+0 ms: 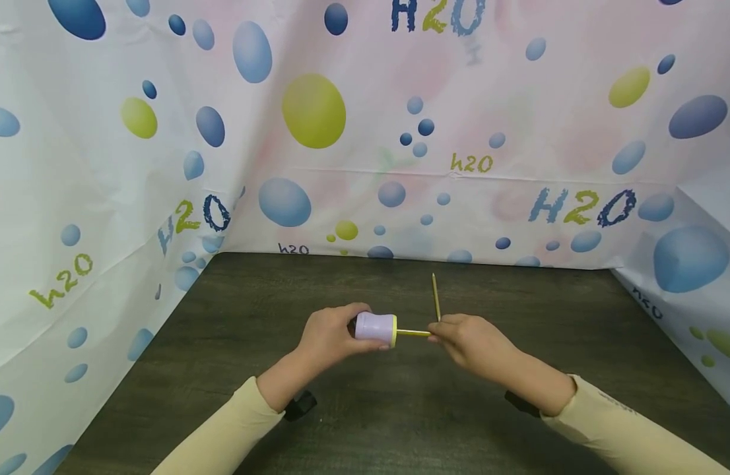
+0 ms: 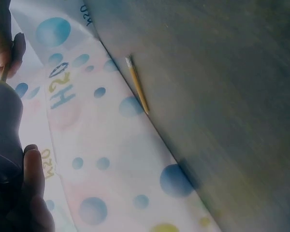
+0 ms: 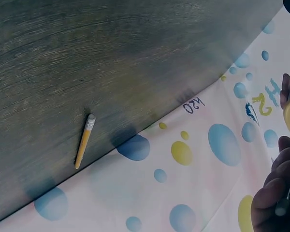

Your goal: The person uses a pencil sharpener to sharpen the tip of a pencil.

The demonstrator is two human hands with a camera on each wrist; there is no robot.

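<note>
My left hand [image 1: 326,335] grips a lilac pencil sharpener [image 1: 373,328], a waisted cylinder with a yellow end that faces right. A yellow pencil [image 1: 414,333] runs level from that end to my right hand [image 1: 474,342], whose thumb and fingers pinch it. The pencil's front part is out of sight at the sharpener. Beyond my right hand lies a second pencil [image 1: 435,293] on the table, its point toward the back; in the head view my fingers cover its near end. The right wrist view shows this pencil [image 3: 85,141] whole, with a pale end.
The dark wood-grain table [image 1: 252,290] reaches back to a white printed sheet [image 1: 365,152] with blue and green dots. This sheet also rises along the left and right sides. Dark straps [image 1: 299,405] sit at both wrists.
</note>
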